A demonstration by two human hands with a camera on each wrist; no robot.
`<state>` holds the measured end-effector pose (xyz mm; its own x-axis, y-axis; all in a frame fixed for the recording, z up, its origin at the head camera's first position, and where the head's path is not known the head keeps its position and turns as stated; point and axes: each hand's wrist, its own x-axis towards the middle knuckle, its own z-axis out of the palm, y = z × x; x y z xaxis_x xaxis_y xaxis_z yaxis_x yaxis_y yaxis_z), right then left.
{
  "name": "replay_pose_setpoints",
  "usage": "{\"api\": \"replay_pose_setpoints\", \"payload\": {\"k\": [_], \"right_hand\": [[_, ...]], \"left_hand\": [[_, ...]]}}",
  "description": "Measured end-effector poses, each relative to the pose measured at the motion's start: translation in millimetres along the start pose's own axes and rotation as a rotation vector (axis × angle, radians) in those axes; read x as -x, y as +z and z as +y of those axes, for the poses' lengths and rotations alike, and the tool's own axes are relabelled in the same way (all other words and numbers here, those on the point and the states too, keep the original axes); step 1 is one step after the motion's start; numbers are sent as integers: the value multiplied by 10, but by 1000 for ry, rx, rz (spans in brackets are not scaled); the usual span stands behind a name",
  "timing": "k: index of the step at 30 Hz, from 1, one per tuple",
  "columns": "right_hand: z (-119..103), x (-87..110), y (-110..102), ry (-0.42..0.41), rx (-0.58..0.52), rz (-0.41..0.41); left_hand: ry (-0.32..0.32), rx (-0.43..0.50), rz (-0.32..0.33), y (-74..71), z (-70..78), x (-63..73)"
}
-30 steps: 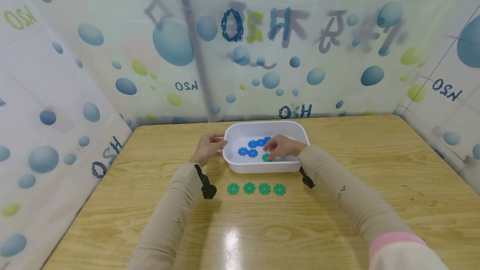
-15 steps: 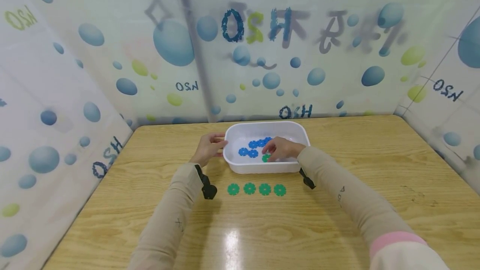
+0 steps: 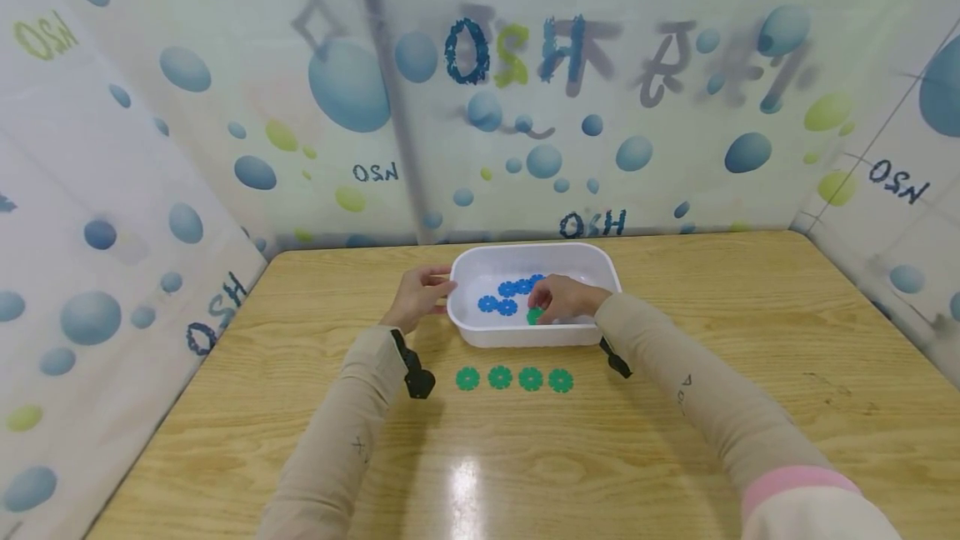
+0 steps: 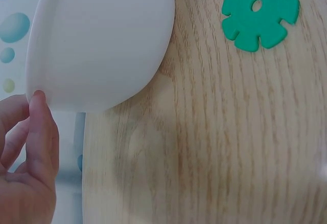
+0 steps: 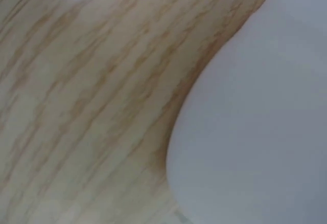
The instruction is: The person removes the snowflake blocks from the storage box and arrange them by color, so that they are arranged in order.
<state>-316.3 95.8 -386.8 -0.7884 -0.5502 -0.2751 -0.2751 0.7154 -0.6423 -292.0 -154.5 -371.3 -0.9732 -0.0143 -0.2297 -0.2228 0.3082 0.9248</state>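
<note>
A white plastic tub [image 3: 510, 337] stands towards the back of the table, with several blue notched building discs [image 3: 507, 307] lying inside. My right hand [image 3: 566, 298] reaches in over its right side. The curled fingers of that hand are on a green notched disc [image 3: 534, 317] and partly cover it. At the tub's left end my left hand [image 3: 414, 298] touches the rim with extended fingers, and in the left wrist view a fingertip [image 4: 38, 97] rests against the edge. The right wrist view shows only the tub's outer wall [image 5: 255, 121] and the table, not the hand.
Several green notched discs [image 3: 499, 377] lie in a row on the wooden table [image 3: 600, 465], in front of the tub. A wall printed with bubbles [image 3: 480, 173] rises directly behind the table's far edge.
My right hand's fingers have drawn in at the green disc, which has shifted slightly. The left hand, the tub and the row of green discs stay in place.
</note>
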Motion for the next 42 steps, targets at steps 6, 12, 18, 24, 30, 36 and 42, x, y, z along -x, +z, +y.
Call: {"api": "replay_pose_setpoints", "payload": {"k": [6,12,18,24,30,36,42], "right_hand": [[-4,-7,-9,0,-7,22],[50,-16,-48,-46,-51,-2],[59,27,-99,-75,-125,-18],[-14,125,-120,-86,-202,7],[-68,256,-176,-189,-216,11],[-113,410,-258,-267,-233,30],[-76,545,-295,-261,-232,48]], "left_hand": [[8,0,3,-1,1,3],[10,4,2,1,9,22],[10,2,0,-1,6,21],[5,1,3,-1,8,12],[1,8,-1,2,13,7],[4,-1,3,0,16,-4],[10,6,-2,-1,15,8]]}}
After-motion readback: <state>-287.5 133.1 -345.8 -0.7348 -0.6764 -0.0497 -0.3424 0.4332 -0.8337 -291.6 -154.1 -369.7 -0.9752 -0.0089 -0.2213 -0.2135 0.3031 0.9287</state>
